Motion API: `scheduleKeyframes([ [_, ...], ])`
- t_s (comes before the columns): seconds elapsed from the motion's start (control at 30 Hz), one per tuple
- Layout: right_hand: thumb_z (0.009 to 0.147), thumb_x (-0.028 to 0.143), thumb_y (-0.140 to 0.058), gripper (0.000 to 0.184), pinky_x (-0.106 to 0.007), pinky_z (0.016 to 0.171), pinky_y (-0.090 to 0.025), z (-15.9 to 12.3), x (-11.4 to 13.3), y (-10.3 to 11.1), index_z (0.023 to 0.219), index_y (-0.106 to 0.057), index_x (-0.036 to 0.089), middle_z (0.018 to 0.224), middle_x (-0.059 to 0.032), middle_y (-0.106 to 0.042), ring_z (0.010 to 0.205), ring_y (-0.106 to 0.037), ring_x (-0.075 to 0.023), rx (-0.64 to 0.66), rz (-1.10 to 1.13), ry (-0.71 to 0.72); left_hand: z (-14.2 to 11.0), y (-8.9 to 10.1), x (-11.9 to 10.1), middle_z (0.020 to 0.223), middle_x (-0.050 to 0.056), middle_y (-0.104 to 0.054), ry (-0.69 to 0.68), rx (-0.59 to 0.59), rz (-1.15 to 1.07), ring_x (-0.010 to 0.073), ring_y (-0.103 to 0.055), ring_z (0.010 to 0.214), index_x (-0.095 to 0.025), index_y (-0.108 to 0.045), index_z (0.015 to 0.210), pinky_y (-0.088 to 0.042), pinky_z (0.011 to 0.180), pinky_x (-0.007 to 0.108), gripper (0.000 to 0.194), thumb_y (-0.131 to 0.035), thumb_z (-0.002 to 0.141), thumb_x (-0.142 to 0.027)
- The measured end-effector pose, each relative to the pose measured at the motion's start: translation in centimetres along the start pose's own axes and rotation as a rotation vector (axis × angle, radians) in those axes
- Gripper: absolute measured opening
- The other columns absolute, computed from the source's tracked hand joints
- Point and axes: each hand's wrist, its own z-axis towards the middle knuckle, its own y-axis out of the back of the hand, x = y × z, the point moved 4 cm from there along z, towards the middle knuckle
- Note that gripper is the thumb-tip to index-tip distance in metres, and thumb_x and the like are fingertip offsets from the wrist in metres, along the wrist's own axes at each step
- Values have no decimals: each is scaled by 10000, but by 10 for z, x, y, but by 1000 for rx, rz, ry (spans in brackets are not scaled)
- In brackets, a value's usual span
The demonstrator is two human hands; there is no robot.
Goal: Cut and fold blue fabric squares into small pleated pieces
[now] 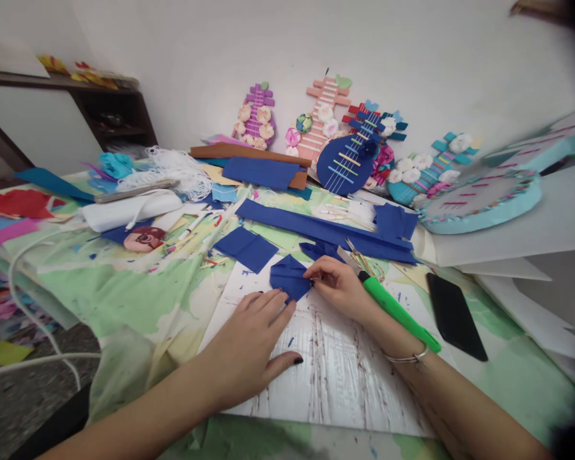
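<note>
A small folded piece of dark blue paper point(287, 273) lies on the scored white board point(326, 364). My left hand point(256, 335) rests flat with its fingers spread, the fingertips on the paper's lower edge. At the paper's right edge, my right hand point(338, 287) has thumb and forefinger pinched together; the tips touch the paper. Just beyond lie a square of blue paper point(246, 248) and a long blue strip point(316, 229). A green utility knife point(400, 316) sits under my right wrist, its blade pointing away, beside gold-handled scissors point(368, 262).
A black phone point(455, 313) lies at the right. Decorated paper instruments point(347, 163) lean on the wall behind. White string point(177, 172), a white glue gun point(131, 207) and a pink round item point(144, 238) are at the left, with a white cable point(14, 275) hanging over the edge.
</note>
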Motion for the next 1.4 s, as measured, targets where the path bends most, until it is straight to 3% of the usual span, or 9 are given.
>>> scheduleKeyframes([
  [0.13, 749, 20, -503, 281, -335, 743, -499, -5, 24, -8, 839, -699, 199, 845, -58, -648, 811, -586, -173, 76, -102, 242, -1, 4, 1, 1349, 188, -472, 10, 32, -31, 353, -428, 1231, -115, -436, 1348, -376, 994, 523, 596, -519, 884, -481],
  [0.23, 758, 25, -495, 303, -351, 739, -510, -8, 30, -14, 906, -708, 182, 879, -85, -663, 823, -590, -187, 141, -158, 330, 0, 10, 7, 1348, 188, -460, -17, 45, -114, 341, -415, 1245, -109, -422, 1346, -392, 996, 495, 598, -569, 865, -433],
  [0.37, 750, 19, -492, 315, -348, 733, -520, -8, 27, -15, 903, -709, 189, 904, -86, -668, 830, -596, -187, 159, -200, 360, 15, 17, 29, 1252, 115, -531, -5, 31, -267, 229, -500, 1157, -169, -470, 1260, -445, 953, 385, 351, -475, 912, -213],
  [0.53, 758, 14, -500, 295, -351, 732, -528, -8, 27, -14, 870, -700, 199, 902, -77, -675, 831, -605, -189, 157, -201, 381, 44, 19, 55, 998, 70, -611, 109, 58, -328, 227, -548, 990, -155, -579, 1036, -468, 846, 369, 227, -536, 817, -112],
  [0.77, 752, -1, -482, 306, -357, 751, -543, -10, 30, -16, 865, -694, 189, 919, -81, -692, 862, -617, -193, 182, -189, 389, 55, 17, 57, 828, 19, -634, 126, 45, -402, 190, -568, 866, -182, -606, 963, -456, 752, 316, 219, -497, 800, -86],
  [1.0, 764, 8, -471, 312, -376, 817, -555, -10, 32, -17, 869, -696, 197, 928, -70, -717, 922, -646, -193, 188, -162, 422, 56, 17, 58, 827, 11, -647, 168, 51, -446, 195, -559, 881, -173, -599, 978, -435, 779, 330, 246, -523, 779, -50],
  [1.4, 748, 45, -474, 276, -373, 797, -562, -12, 35, -15, 836, -703, 172, 908, -87, -710, 896, -657, -192, 189, -178, 510, 55, 15, 61, 817, 6, -642, 199, 72, -481, 192, -548, 889, -174, -596, 979, -413, 800, 319, 241, -528, 780, -55],
])
